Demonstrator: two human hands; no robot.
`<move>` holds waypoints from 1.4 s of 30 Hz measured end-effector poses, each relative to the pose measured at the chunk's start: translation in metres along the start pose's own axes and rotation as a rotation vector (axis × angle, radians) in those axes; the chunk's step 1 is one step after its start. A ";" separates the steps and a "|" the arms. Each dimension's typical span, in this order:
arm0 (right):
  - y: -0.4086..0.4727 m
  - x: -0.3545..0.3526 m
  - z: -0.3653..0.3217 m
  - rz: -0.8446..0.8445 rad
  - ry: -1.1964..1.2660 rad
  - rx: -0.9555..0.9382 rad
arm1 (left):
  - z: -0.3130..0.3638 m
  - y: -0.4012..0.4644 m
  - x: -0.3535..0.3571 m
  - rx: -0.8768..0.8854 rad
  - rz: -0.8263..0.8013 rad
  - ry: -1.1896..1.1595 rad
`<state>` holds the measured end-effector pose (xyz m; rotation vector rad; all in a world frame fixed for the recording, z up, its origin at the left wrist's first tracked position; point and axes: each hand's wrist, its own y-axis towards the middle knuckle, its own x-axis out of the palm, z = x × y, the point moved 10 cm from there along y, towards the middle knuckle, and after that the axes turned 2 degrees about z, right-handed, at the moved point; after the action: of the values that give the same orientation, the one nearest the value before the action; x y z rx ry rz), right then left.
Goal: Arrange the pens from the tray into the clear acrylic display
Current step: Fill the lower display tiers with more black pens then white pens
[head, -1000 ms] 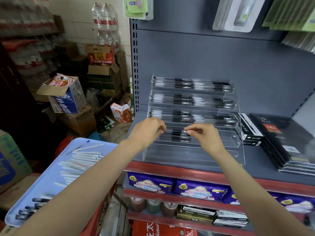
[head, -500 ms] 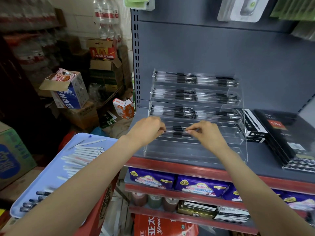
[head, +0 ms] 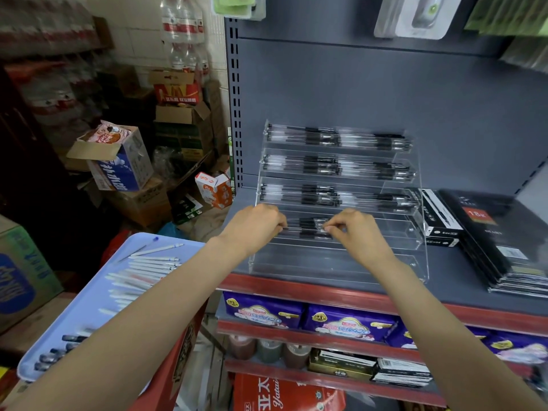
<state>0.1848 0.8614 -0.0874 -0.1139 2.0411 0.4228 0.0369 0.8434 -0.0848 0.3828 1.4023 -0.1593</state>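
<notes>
A clear acrylic display [head: 416, 262] with stepped tiers stands on the grey shelf. Its three upper tiers hold rows of black pens [head: 320, 166]. At the fourth tier, both hands grip a small bunch of black pens [head: 308, 228]: my left hand [head: 256, 223] holds the left end, my right hand [head: 354, 231] pinches the right end. The lowest tier looks bare. A light blue tray [head: 89, 295] at lower left carries several white pens [head: 148, 266] and a few dark pens [head: 56, 350] near its front edge.
Black notebooks [head: 504, 238] and a black pen box [head: 439, 218] lie right of the display. Purple packets [head: 264, 311] fill the shelf below the red edge [head: 326, 292]. Cardboard boxes [head: 118, 164] and bottled water crowd the floor at left.
Both hands stay at the fourth tier with the pen bunch, shifting only slightly. The camera view has tilted a little.
</notes>
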 end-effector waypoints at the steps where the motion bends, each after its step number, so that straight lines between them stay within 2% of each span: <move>1: -0.001 0.001 -0.002 -0.006 -0.008 -0.015 | 0.000 0.000 0.001 0.004 -0.003 0.013; 7: -0.012 -0.001 -0.011 0.007 -0.115 -0.033 | 0.000 -0.004 -0.002 -0.004 0.024 -0.062; 10: -0.013 -0.005 -0.026 0.081 -0.004 -0.051 | -0.004 -0.014 -0.019 -0.036 0.153 -0.181; 14: -0.014 0.008 -0.071 0.060 0.159 -0.107 | -0.033 -0.046 -0.035 -0.131 0.259 -0.327; 19: -0.025 0.064 -0.154 -0.066 0.239 -0.238 | -0.108 -0.120 -0.038 -0.352 0.330 -0.391; 24: -0.047 0.165 -0.239 -0.341 0.245 -0.335 | -0.197 -0.226 -0.011 -0.651 0.326 -0.431; 30: -0.091 0.304 -0.289 -0.656 0.168 -0.277 | -0.281 -0.341 0.062 -0.887 0.124 -0.394; 34: -0.112 0.363 -0.304 -0.732 0.092 -0.267 | -0.306 -0.368 0.110 -0.787 -0.075 -0.310; 39: -0.131 0.403 -0.304 -0.793 -0.063 -0.301 | -0.300 -0.383 0.155 -0.615 -0.351 -0.230; 42: -0.127 0.407 -0.301 -0.770 -0.158 -0.297 | -0.304 -0.386 0.165 -0.600 -0.419 -0.236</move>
<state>-0.2328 0.6792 -0.3416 -0.9757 1.6113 0.2270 -0.3458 0.6120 -0.3470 -0.4182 1.2122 -0.1127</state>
